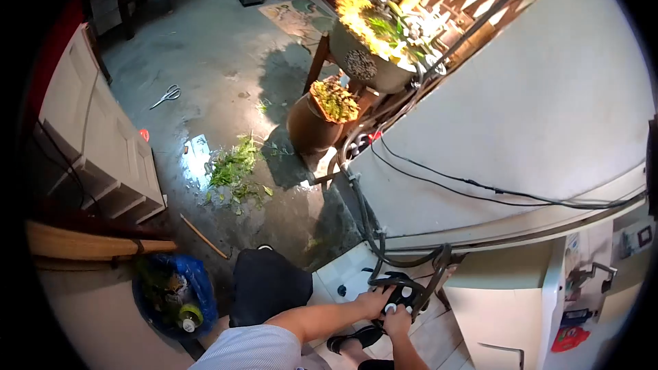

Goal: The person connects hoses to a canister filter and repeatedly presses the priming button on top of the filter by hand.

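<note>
My left hand (375, 302) reaches in from the left and is closed at the edge of a dark object with white round parts (406, 292). Close beside it, my right hand (396, 320) has its fingers curled on the same object near a white round part. What kind of object this is, I cannot make out. A brown, curved metal frame (439, 274) and dark hoses (373, 233) run right next to it. Below my hands, a foot in a black sandal (358, 339) rests on white floor tiles (343, 267).
Green leaf scraps (234, 164) lie on the wet concrete floor, with scissors (166, 96) farther off and a stick (204, 236) nearer. A blue-lined bin (199, 281) stands left. Plants grow in a brown pot (312, 127) and a grey basin (384, 72). A white cabinet (497, 301) stands right.
</note>
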The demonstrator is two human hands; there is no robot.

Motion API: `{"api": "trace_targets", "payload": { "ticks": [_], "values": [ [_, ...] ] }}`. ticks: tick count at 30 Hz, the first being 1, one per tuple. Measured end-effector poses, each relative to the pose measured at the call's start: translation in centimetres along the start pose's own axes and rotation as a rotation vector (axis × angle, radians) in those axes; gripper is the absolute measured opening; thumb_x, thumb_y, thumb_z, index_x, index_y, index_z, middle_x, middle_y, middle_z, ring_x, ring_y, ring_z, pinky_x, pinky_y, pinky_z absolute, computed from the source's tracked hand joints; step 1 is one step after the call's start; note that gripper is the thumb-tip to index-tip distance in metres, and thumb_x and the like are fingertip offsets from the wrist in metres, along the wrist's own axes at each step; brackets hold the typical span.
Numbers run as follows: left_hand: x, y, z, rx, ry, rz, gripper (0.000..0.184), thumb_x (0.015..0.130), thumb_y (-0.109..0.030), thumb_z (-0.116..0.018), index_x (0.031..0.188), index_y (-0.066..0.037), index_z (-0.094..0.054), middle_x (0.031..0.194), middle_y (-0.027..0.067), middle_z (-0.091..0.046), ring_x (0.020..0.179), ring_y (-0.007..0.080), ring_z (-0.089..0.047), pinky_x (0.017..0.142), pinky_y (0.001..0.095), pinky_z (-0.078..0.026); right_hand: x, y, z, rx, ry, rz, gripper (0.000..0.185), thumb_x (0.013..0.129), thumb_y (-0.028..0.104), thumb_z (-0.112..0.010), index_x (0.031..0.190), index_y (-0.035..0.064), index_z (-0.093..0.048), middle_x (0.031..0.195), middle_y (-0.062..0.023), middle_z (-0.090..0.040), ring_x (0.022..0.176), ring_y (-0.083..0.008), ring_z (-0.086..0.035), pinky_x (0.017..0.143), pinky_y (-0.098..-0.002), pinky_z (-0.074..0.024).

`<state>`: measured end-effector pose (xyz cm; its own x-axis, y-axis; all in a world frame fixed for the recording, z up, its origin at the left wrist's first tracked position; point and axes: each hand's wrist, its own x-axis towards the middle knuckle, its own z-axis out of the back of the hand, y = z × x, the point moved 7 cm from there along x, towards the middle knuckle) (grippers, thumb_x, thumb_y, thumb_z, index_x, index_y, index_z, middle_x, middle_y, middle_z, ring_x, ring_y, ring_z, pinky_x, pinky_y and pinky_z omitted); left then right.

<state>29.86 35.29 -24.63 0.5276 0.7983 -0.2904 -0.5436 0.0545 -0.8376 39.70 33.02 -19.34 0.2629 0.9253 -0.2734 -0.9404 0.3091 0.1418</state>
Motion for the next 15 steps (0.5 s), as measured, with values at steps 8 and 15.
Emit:
{"api": "trace_targets", "payload": {
  "ticks": [8,15],
  "values": [
    [-0.2,-0.3,-0.1,-0.004,0.033,-0.046,0.102,0.066,-0.029,-0.073,0.141,-0.011,-0.006,0.133,0.0275,-0.028,0.108,0.0436,-0.047,0.086,0.0428,-0.044,-1.4,0.9,4.8,-0.179,0.037,0.071,0.025,0.080,0.026,-0.053,0.081,0.0013,-0.053,0.075,-0.0231,-0.060,0.076,-0.0394,-0.059,0.068,-0.0476,-0.0454],
    [0.6,0.0,-0.4,0.014,-0.007,-0.009,0.101,0.064,-0.027,-0.074,0.140,-0.011,-0.009,0.132,0.0282,-0.028,0.112,0.0437,-0.043,0.087,0.0437,-0.044,0.3,-0.1,3.0,-0.051,0.037,0.087,0.022,0.084,0.023,-0.052,0.082,0.0012,-0.051,0.071,-0.0226,-0.059,0.067,-0.0398,-0.060,0.061,-0.0454,-0.0476]
  ]
}}
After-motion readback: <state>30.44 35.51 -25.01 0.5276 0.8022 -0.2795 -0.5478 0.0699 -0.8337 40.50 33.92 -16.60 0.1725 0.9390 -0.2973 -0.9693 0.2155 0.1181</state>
